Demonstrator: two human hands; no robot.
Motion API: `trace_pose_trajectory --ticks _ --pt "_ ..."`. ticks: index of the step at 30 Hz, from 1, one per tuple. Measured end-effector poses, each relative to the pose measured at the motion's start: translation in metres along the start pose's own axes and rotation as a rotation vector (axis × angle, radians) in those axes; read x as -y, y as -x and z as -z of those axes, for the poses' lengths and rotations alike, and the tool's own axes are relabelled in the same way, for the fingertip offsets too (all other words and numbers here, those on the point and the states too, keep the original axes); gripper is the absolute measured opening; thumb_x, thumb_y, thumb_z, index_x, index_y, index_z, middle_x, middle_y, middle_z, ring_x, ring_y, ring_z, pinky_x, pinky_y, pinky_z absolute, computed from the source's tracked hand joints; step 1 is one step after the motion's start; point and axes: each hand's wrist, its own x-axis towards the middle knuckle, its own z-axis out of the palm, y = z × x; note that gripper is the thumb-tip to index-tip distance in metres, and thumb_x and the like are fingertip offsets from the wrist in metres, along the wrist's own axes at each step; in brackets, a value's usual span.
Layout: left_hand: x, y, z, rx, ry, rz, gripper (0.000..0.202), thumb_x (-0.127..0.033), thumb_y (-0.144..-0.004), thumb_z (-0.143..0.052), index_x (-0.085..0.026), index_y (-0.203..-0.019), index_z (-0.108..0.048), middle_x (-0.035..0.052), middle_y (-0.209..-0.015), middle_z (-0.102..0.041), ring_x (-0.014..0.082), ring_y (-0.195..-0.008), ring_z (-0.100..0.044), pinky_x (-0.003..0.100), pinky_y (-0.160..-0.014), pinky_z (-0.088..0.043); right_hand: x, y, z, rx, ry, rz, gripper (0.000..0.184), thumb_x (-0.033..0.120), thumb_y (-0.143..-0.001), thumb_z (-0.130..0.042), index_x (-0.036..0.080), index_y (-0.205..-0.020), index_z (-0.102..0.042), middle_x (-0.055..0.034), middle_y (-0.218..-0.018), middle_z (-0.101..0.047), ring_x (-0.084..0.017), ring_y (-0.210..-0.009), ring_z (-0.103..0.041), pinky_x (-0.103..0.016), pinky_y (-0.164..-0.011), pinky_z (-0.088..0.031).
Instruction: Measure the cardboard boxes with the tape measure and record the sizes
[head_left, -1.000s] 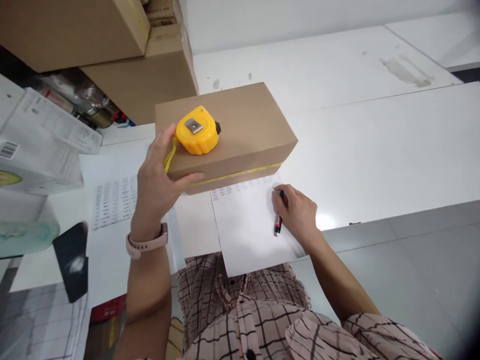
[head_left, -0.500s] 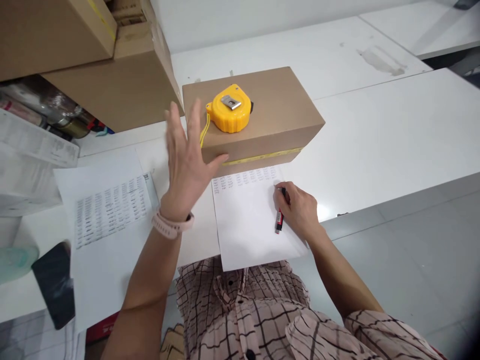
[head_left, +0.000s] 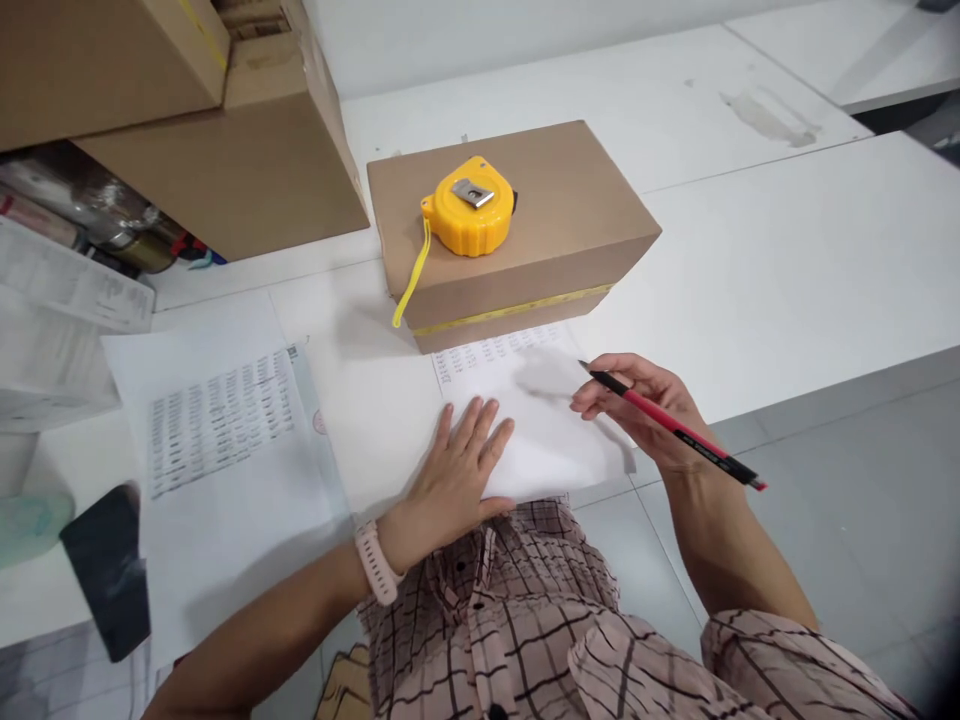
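Resting flat on the sheet of paper (head_left: 547, 445) is my left hand (head_left: 457, 465), fingers spread. My right hand (head_left: 649, 410) grips a red and black pen (head_left: 675, 425), raised above the paper's right side with its tip toward the upper left. Rows of small writing run across the top of the sheet, partly under a brown cardboard box (head_left: 540, 220). On the box lies a yellow tape measure (head_left: 472, 210) with a metal clip and a yellow wrist strap. A yellow printed strip (head_left: 517, 310) crosses the box's front side.
Left of the box, another written sheet (head_left: 217, 430) lies on the white table (head_left: 780, 270). A dark phone-like slab (head_left: 109, 580) is at the far left. Large cardboard boxes (head_left: 232, 160) are stacked at the upper left. The table's front edge drops to a tiled floor.
My left hand has come down from beside the box onto the paper. My right hand has lifted the pen off the sheet and moved right. The tape measure's strap now hangs over the box's edge.
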Motion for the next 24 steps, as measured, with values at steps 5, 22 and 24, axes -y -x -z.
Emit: trace_pose_trajectory --ticks 5,22,24 --pt "-0.006 -0.034 0.013 0.006 0.042 -0.044 0.103 -0.075 -0.085 -0.059 0.001 -0.152 -0.039 0.0353 -0.161 -0.031 0.0499 -0.152 -0.027 0.063 -0.121 -0.024 0.012 -0.027 -0.043 0.1 0.106 0.052 0.029 0.045 -0.088 -0.073 0.023 -0.103 -0.063 -0.0021 -0.077 -0.073 -0.017 -0.071 -0.071 -0.035 -0.07 -0.059" --pt "0.002 -0.045 0.004 -0.078 0.013 -0.025 0.075 -0.06 -0.099 -0.047 -0.007 -0.152 -0.045 0.0278 -0.154 -0.048 0.0428 -0.148 -0.036 0.067 -0.121 -0.02 -0.046 -0.093 -0.083 -0.043 0.299 0.051 0.032 0.05 -0.086 -0.068 0.023 -0.084 -0.051 0.0032 -0.071 -0.056 -0.013 -0.063 -0.052 -0.028 -0.058 -0.043" --pt "0.003 -0.045 0.005 -0.094 0.017 -0.034 0.073 -0.058 -0.1 -0.047 -0.006 -0.15 -0.047 0.0278 -0.152 -0.05 0.0419 -0.147 -0.039 0.066 -0.12 -0.024 -0.046 -0.094 -0.085 -0.094 0.364 0.074 0.036 0.051 -0.085 -0.068 0.023 -0.074 -0.048 0.0046 -0.064 -0.05 -0.012 -0.059 -0.046 -0.028 -0.057 -0.041"
